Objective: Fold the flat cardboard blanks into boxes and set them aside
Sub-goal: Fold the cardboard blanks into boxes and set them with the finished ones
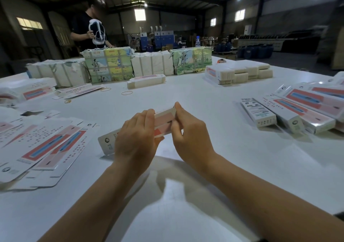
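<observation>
We grip one box above the table, left hand and right hand curled around it.

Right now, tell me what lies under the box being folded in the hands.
Under the box, held by the left hand and right hand, shows bare white table and shadow. Whatever lies directly beneath the hands is covered.
</observation>
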`<action>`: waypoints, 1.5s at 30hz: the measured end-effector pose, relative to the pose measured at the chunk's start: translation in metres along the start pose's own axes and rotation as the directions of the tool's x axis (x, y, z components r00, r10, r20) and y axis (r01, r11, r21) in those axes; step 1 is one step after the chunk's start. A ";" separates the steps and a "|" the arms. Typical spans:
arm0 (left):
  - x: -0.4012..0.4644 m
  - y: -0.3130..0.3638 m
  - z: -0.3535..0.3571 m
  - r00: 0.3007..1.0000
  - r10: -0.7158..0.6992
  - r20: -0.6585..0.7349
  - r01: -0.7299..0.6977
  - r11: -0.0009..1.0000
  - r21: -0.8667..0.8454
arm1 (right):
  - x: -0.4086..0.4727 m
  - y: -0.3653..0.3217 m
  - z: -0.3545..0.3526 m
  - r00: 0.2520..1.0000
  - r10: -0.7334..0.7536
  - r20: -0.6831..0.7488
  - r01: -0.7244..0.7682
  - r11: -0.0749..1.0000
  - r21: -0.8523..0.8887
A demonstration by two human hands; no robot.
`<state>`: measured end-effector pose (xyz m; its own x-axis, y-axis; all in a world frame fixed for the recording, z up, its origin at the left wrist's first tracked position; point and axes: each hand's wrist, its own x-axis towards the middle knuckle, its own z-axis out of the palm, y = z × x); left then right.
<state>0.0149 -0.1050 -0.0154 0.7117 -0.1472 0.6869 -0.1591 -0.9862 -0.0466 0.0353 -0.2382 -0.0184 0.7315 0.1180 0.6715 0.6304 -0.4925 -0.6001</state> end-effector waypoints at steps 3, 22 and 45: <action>0.001 0.005 -0.001 1.000 0.016 0.010 -0.016 0.997 0.071 | 0.003 0.003 0.002 0.988 0.155 -0.024 -0.150 0.977 0.154; -0.001 0.008 -0.004 0.996 -0.094 0.006 0.094 0.994 -0.052 | 0.002 0.011 0.007 0.978 0.208 -0.002 -0.203 0.955 0.216; -0.003 -0.038 0.006 0.963 0.101 0.249 -0.066 0.987 -0.144 | 0.005 0.026 0.006 0.847 -0.163 0.506 0.410 0.806 -0.427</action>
<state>0.0230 -0.0675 -0.0204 0.8400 -0.2599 0.4764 -0.3024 -0.9531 0.0131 0.0564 -0.2455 -0.0333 0.6484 0.6162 0.4470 0.6968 -0.7169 -0.0226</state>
